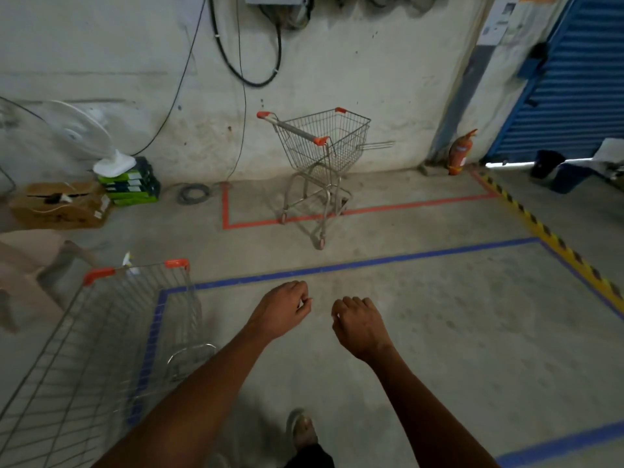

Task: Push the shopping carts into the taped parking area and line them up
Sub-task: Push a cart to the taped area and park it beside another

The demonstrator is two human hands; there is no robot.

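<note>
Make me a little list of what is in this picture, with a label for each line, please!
far cart: small silver wire shopping cart with orange handle ends, by the wall, wheels straddling the red tape outline
near cart: larger silver wire shopping cart with orange corners, at lower left, over the edge of the blue tape outline
left hand: fingers curled, holding nothing
right hand: fingers curled, holding nothing
by the wall: red fire extinguisher, white fan

Taped concrete floor [422, 332], two carts [320, 143]
</note>
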